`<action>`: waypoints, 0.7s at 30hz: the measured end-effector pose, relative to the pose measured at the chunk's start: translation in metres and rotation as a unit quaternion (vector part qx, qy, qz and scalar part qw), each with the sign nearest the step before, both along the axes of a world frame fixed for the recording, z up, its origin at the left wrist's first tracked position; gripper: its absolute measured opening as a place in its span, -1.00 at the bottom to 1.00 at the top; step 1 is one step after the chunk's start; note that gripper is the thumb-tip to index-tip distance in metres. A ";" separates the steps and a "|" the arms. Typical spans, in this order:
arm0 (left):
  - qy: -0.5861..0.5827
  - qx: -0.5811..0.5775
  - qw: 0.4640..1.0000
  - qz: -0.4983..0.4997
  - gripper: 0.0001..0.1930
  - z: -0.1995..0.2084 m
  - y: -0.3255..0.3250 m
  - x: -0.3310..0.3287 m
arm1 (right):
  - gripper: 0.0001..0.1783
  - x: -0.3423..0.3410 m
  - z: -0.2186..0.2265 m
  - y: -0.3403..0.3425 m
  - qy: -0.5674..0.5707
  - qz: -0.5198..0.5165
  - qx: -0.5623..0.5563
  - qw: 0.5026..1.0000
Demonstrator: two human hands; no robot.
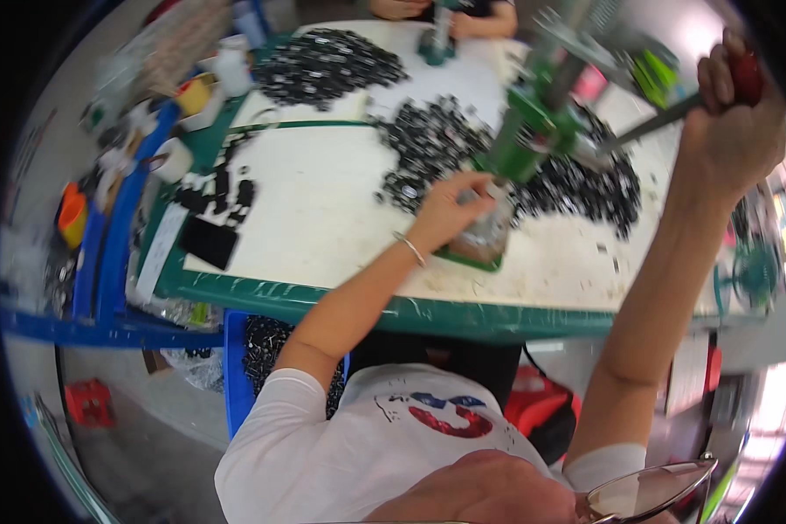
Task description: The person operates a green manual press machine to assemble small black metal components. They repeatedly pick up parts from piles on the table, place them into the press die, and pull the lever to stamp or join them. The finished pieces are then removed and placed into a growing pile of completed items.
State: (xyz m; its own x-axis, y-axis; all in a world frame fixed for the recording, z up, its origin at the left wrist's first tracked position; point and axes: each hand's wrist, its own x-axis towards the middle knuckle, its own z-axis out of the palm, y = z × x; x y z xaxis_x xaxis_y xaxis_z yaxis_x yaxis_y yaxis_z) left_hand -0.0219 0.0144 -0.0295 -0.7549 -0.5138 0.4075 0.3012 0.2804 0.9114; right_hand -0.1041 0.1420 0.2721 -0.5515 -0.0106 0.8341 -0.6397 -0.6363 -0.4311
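Note:
A green hand press [517, 140] stands near the table's front edge, on a green-edged base [473, 257]. My left hand [448, 211] reaches under its head, thumb and fingers pinched together just below the ram. Whatever small thing the fingertips may hold is too blurred to make out. Raised at the far right, my right hand [732, 140] is wrapped round the red knob [746, 79] at the end of the press's metal lever [655, 122]. The lever slants up from the press. Piles of small black and silver parts [428, 144] lie behind and beside the press.
Another heap of black parts [327, 65] covers the far left. A black rectangular pad [210, 242] and a tape roll [173, 160] lie at left. Opposite, a person's arm [489, 22] rests by another press [437, 44]. A blue bin [236, 375] of small parts stands below the table edge.

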 end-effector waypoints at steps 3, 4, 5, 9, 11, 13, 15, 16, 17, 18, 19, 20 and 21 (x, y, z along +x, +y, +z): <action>0.012 0.098 0.994 -0.054 -0.72 0.003 -0.005 0.000 | -0.65 -0.029 0.019 -0.011 -0.033 0.007 0.063 0.997; 0.007 0.135 0.988 -0.072 -0.73 -0.003 -0.002 -0.001 | -0.62 -0.043 0.019 -0.019 -0.052 0.021 0.079 0.995; 0.013 0.189 0.978 -0.085 -0.78 0.001 -0.003 -0.001 | -0.65 -0.049 0.016 -0.028 -0.060 0.023 0.085 0.994; 0.101 0.339 0.932 -0.081 -0.89 0.009 -0.031 0.018 | -0.73 -0.132 -0.004 -0.050 -0.111 0.061 0.137 0.982; 0.115 0.341 0.931 -0.055 -0.88 0.015 -0.040 0.038 | -0.77 -0.159 -0.013 -0.056 -0.161 0.094 0.157 0.970; 0.086 0.333 0.939 -0.018 -0.89 0.015 -0.052 0.056 | -0.76 -0.146 -0.014 -0.052 -0.167 0.087 0.155 0.970; -0.027 0.253 0.967 0.025 -0.90 0.009 -0.063 0.078 | -0.68 -0.139 -0.020 -0.049 -0.182 0.084 0.161 0.966; -0.081 0.211 0.973 0.051 -0.90 0.009 -0.062 0.089 | -0.66 -0.126 -0.028 -0.045 -0.193 0.095 0.180 0.960; -0.089 0.219 0.969 0.076 -0.88 0.011 -0.057 0.098 | -0.65 -0.109 -0.040 -0.036 -0.204 0.105 0.198 0.953; -0.115 0.150 0.978 0.082 -0.86 0.007 -0.055 0.099 | -0.63 -0.099 -0.051 -0.027 -0.213 0.109 0.218 0.946; -0.138 0.082 0.984 0.079 -0.83 0.001 -0.053 0.094 | -0.66 -0.122 -0.073 -0.016 -0.188 0.088 0.216 0.954; -0.159 0.014 0.984 0.080 -0.80 -0.003 -0.051 0.092 | -0.67 -0.145 -0.098 -0.007 -0.166 0.070 0.215 0.960; -0.196 -0.029 0.974 0.114 -0.79 -0.009 -0.049 0.101 | -0.69 -0.119 -0.124 -0.007 -0.143 0.042 0.251 0.956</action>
